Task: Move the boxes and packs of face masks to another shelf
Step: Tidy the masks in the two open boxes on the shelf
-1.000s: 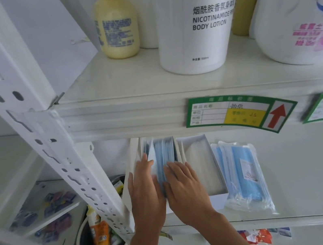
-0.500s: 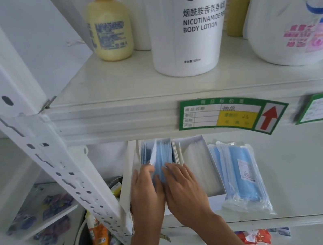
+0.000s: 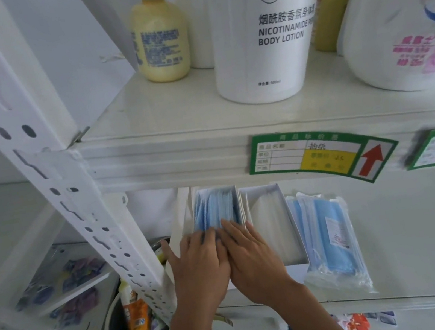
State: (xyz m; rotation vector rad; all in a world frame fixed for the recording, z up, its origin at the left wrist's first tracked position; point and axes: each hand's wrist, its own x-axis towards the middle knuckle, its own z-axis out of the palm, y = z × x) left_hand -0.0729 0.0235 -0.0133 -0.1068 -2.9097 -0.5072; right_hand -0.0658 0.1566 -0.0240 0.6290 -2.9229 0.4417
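Note:
On the lower shelf point(image 3: 413, 241) stands an open white box of blue face masks point(image 3: 216, 208) at the left. My left hand point(image 3: 198, 266) and my right hand point(image 3: 252, 259) lie side by side, flat on the near end of those masks, fingers straight. Right of it sits a second open white box point(image 3: 274, 230) with white contents. A clear plastic pack of blue masks point(image 3: 330, 238) lies further right, flat on the shelf.
The upper shelf point(image 3: 179, 113) carries a yellow bottle point(image 3: 159, 40), a white body lotion tub point(image 3: 268, 29) and a large detergent jug point(image 3: 404, 15). A white perforated upright point(image 3: 36, 154) crosses at left. A round bin with tubes point(image 3: 135, 328) stands below left.
Both hands have slid a little nearer me along the blue masks and flattened together; the view has shifted slightly. The boxes and the pack have not moved.

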